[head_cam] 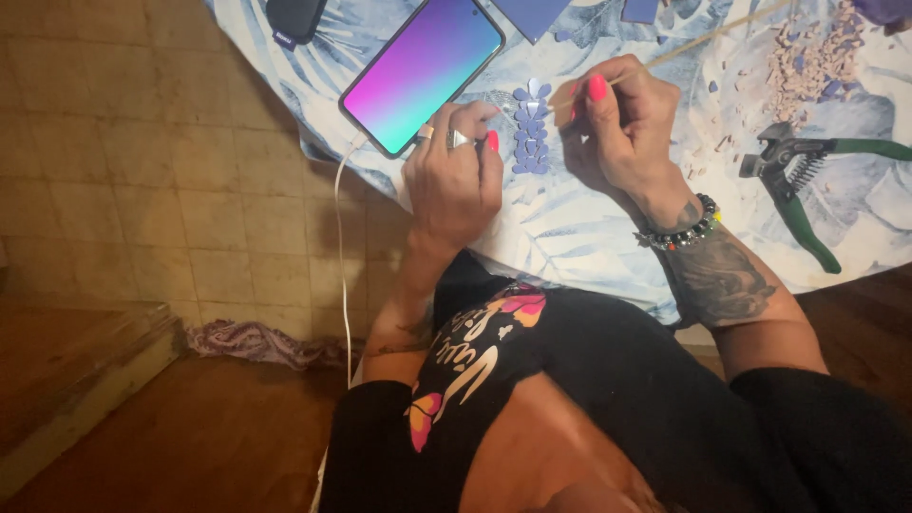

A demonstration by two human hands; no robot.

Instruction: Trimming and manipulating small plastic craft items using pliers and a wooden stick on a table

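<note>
My left hand (454,176) rests at the table's near edge, fingers curled, its fingertips beside a small arrangement of purple-blue leaf-shaped pieces (531,128) laid in a column on the patterned cloth. I cannot tell whether it pins anything down. My right hand (617,123) is pinched on a thin wooden stick (708,38) that runs up to the right, its near tip pointing at the top of the pieces.
A phone (423,71) with a glowing purple-teal screen lies at the left, a white cable (340,247) hanging off the table edge. Green-handled nippers (793,180) lie at the right. A pile of small chips (807,57) sits at the back right. A dark case (293,17) lies top left.
</note>
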